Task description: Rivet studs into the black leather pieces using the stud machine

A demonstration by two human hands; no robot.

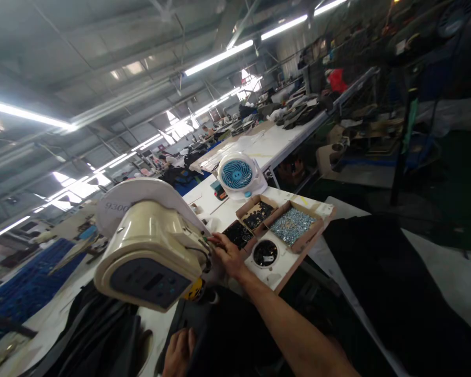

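A cream machine point(149, 251) with a dark control panel stands in front of me, a white disc behind its head. My right hand point(230, 254) reaches to the machine's right side, its fingertips at the edge near a small green spot; whether they pinch anything is too small to tell. Low in the view, my left hand point(179, 351) rests on black fabric point(231, 335), its fingers bent over the cloth. The fabric lies below the machine head, beside a yellow part point(195, 289).
Right of the machine, cardboard boxes hold silvery pieces point(292, 225) and dark pieces point(258, 214), beside a round container point(265, 253). A small fan point(237, 174) stands behind them. Black cloth point(102, 335) is piled at left; more dark fabric point(392, 283) lies at right.
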